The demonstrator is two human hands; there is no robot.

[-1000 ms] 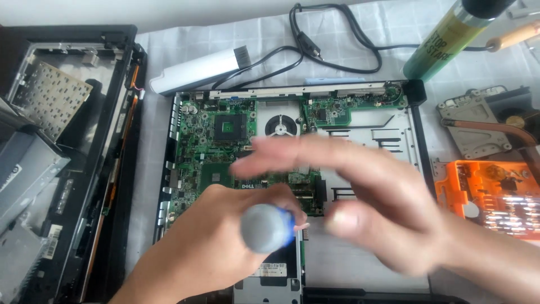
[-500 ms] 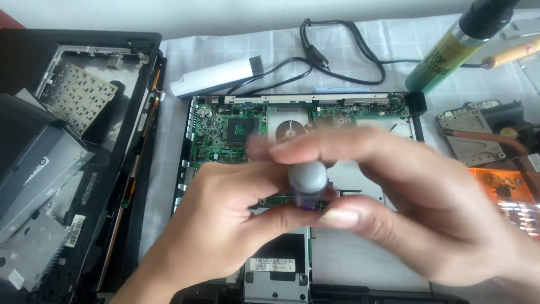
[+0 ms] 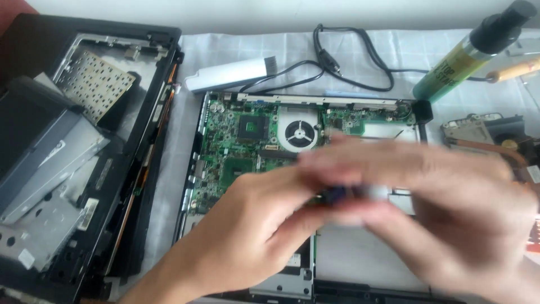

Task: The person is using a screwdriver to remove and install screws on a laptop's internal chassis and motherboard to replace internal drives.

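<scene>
Hands meet over an opened laptop: my left hand and right hand pinch a small blue-tipped tool, blurred, just above the green motherboard. A slip could gouge the board. Room is tight, with the green can right and the black casing left.

Laptop base centre — case shell left, heatsink right, cable behind.

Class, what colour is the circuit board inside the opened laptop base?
Green, seen clearly in the head view: the circuit board.
</scene>
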